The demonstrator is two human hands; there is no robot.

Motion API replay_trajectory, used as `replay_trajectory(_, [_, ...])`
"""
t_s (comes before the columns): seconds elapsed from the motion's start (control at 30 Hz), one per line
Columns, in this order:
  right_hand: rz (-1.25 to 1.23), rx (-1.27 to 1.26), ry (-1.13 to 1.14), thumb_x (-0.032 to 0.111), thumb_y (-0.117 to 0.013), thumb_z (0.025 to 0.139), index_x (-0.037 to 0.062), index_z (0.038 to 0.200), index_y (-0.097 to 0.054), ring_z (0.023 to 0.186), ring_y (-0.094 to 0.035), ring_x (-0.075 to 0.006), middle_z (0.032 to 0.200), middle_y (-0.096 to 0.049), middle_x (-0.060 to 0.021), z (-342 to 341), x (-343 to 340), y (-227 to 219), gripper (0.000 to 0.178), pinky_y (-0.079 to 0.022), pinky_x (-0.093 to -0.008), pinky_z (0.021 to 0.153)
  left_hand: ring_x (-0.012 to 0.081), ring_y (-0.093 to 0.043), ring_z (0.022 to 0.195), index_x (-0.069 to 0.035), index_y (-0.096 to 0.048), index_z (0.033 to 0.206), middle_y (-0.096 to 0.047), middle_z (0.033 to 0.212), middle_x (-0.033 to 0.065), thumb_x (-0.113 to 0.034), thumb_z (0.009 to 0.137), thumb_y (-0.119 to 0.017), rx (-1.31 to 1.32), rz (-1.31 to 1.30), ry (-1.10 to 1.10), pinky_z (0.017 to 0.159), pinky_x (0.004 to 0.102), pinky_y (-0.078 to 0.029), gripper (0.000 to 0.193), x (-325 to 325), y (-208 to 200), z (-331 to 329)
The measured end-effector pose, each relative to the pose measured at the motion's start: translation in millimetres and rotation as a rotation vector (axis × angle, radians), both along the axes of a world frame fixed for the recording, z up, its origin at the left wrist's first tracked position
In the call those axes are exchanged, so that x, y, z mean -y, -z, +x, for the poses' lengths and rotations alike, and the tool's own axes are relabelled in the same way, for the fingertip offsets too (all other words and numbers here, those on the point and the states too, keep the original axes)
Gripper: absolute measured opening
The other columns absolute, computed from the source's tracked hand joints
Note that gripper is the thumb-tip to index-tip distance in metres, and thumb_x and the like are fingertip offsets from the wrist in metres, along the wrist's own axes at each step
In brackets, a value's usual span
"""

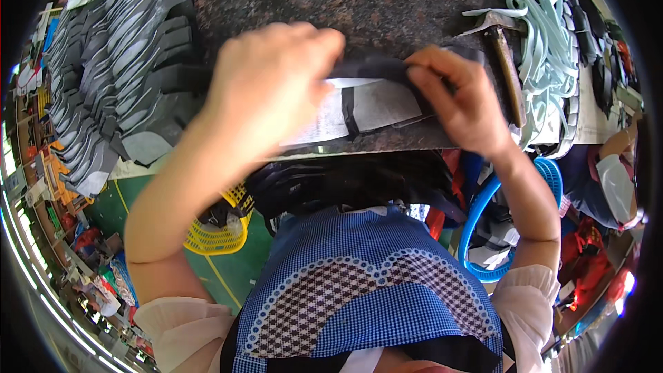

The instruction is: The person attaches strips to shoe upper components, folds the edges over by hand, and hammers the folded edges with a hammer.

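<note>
Above the dark speckled tabletop, a black strip of material (373, 68) stretches between my two hands. My right hand (464, 100) pinches its right end between thumb and fingers. My left hand (273, 86), smeared by motion, is curled closed at the strip's left end; its fingertips are partly hidden. Under the strip, near the table's front edge, lies a flat pale grey piece (388, 105) with a black band across it. Beside that is a white sheet (321, 124), partly covered by my left hand and wrist.
Rows of overlapping grey and black cut pieces (131, 48) fill the table's left side. To the right lie a hammer (506, 72) and a heap of pale green straps (542, 41). Below the edge are a yellow basket (217, 236) and a blue-rimmed basket (471, 235).
</note>
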State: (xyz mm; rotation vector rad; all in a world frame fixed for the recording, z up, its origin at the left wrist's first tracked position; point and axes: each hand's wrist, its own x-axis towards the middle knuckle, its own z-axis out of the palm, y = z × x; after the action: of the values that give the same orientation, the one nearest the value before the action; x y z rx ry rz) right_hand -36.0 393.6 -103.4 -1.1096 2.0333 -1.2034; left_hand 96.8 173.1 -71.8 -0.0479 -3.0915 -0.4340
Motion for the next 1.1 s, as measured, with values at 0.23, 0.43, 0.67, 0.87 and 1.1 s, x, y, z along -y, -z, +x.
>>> replay_trajectory(0.23, [-0.097,-0.272,-0.476,0.014,-0.071,0.079,0.0033,0.101,-0.070,0.093,-0.058,-0.0273,0.093,-0.069,-0.0071,4,6,-2,0.024,-0.048,-0.0389,0.086,0.0219,-0.062,0.082,-0.003,-0.072,0.087,-0.063,0.087,0.0052,-0.010,0.071,-0.068,-0.170,-0.032,0.383,0.071,0.0341,-0.049,0.018,10,15,35])
replay_trajectory(0.43, [0.077,-0.450,-0.411,0.022,-0.080,0.071,0.0013,0.102,-0.068,0.079,-0.063,-0.0319,0.091,-0.069,-0.0136,9,21,-17,0.040,-0.053,-0.0404,0.073,0.0303,-0.066,0.084,-0.006,-0.068,0.100,-0.064,0.090,0.0086,-0.004,0.074,-0.074,0.063,0.202,0.007,0.073,0.0394,-0.052,0.027,43,9,69])
replay_trajectory(0.67, [-0.061,-0.528,-0.407,0.008,-0.073,0.070,-0.0032,0.120,-0.063,0.097,-0.062,-0.0319,0.113,-0.058,-0.0151,65,65,6,0.053,-0.056,-0.0381,0.080,0.0347,-0.065,0.088,-0.003,-0.066,0.097,-0.063,0.093,0.0110,-0.002,0.069,-0.075,0.078,0.262,0.039,0.074,0.0418,-0.053,0.030,63,17,79])
replay_trajectory(0.87, [-0.053,-0.575,-0.541,-0.001,-0.064,0.071,-0.0022,0.131,-0.064,0.098,-0.059,-0.0288,0.136,-0.059,-0.0137,67,61,2,0.060,-0.053,-0.0374,0.086,0.0209,-0.065,0.083,-0.002,-0.070,0.096,-0.062,0.091,0.0057,-0.005,0.071,-0.070,-0.102,-0.058,0.199,0.072,0.0346,-0.055,0.025,60,25,108])
replay_trajectory(1.1, [0.057,-0.762,-0.791,0.013,-0.065,0.076,0.0046,0.126,-0.068,0.088,-0.054,-0.0188,0.140,-0.060,0.0013,64,76,-11,0.051,-0.052,-0.0294,0.074,0.0233,-0.065,0.107,-0.002,-0.073,0.111,-0.071,0.116,0.0074,-0.011,0.079,-0.064,-0.203,-0.303,0.274,0.099,0.0379,-0.053,0.034,64,29,144])
